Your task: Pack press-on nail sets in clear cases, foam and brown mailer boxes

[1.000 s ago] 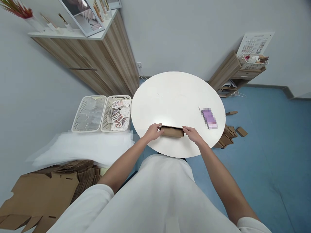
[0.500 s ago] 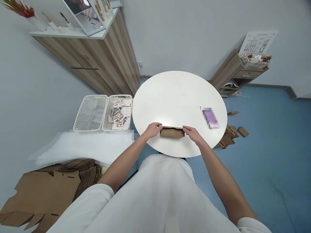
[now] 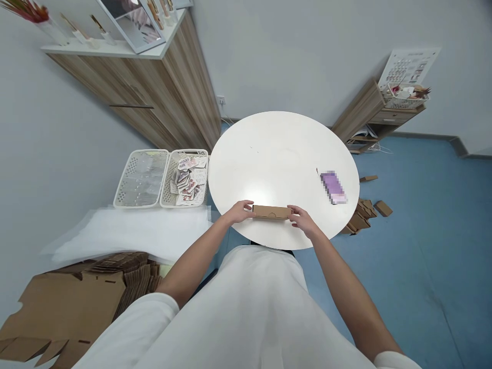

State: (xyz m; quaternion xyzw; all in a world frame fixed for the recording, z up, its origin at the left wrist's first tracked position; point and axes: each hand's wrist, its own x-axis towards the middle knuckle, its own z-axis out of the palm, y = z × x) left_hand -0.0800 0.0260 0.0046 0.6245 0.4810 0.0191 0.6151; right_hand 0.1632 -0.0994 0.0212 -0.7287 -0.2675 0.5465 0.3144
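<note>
A small brown cardboard box (image 3: 271, 212), long and narrow, is at the near part of the round white table (image 3: 284, 154). Its lid looks closed, with a half-round notch on the side facing me. My left hand (image 3: 239, 211) grips the box's left end between thumb and fingers. At the right end, my right hand (image 3: 302, 220) holds it the same way, some fingers curled beneath the corner. The underside of the box is hidden from me.
A purple pixelated item (image 3: 333, 187) lies on the table's right side. To the left are a basket of printed cards (image 3: 188, 179), a basket of clear packets (image 3: 142, 179), white sheets (image 3: 134, 230) and flat cardboard blanks (image 3: 73, 302). Folded boxes (image 3: 361, 215) lie on the floor at right.
The box's lid, still partly raised half a second ago, is now down, and the notched side faces me. Both hands have come slightly nearer to me, still at the box's ends.
</note>
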